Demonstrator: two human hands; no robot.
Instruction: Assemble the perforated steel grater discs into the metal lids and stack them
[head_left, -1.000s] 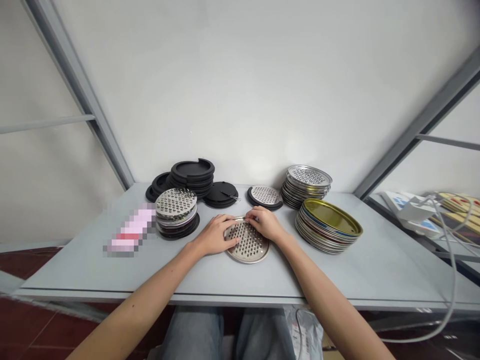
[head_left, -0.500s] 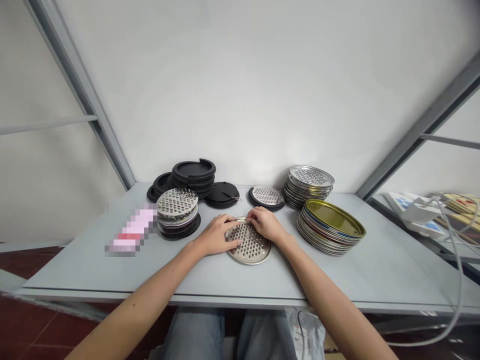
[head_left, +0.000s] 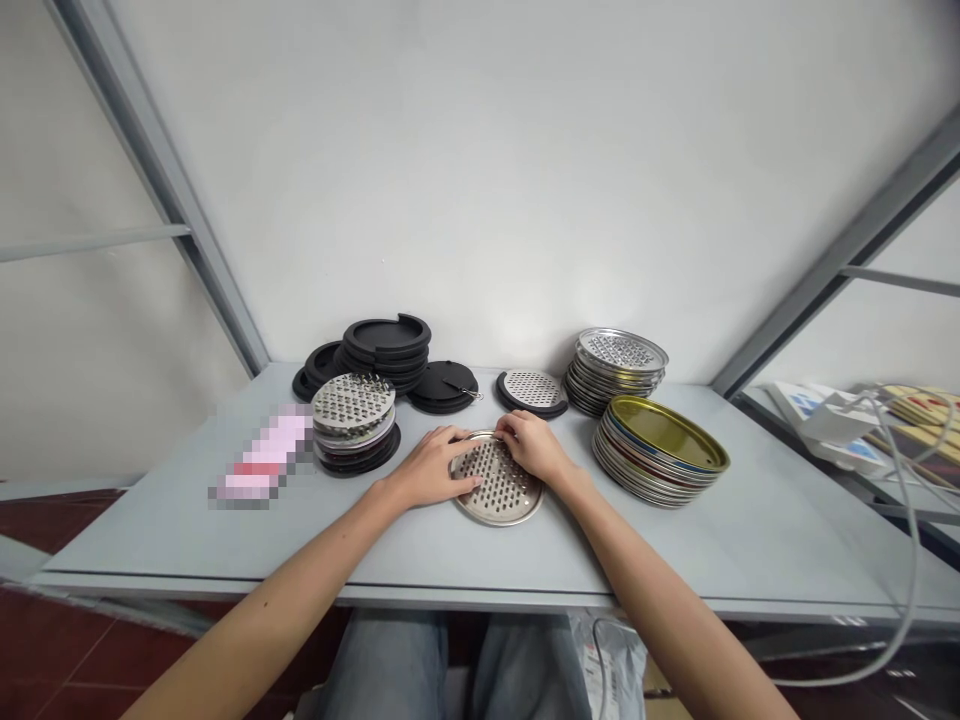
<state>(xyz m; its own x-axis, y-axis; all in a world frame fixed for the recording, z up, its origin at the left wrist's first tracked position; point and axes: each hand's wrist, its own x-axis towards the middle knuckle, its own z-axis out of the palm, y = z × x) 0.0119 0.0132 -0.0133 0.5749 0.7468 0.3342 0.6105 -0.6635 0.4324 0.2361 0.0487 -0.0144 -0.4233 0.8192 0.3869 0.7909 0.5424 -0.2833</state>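
A round metal grater disc with raised holes lies flat on the grey table before me. My left hand rests on its left edge, thumb and fingers spread apart over the rim and surface. Curled at the disc's upper right rim is my right hand, its fingers pressed together; what they pinch, if anything, is hidden. Left of my hands stands a stack of grater plates on dark discs. On the right is a stack of round lids with a gold-green one on top.
Black ring holders are piled at the back left, beside flat black discs. A grater in a black holder lies at the back middle, near stacked metal graters. A blurred pink item is at left; a white cable hangs at right.
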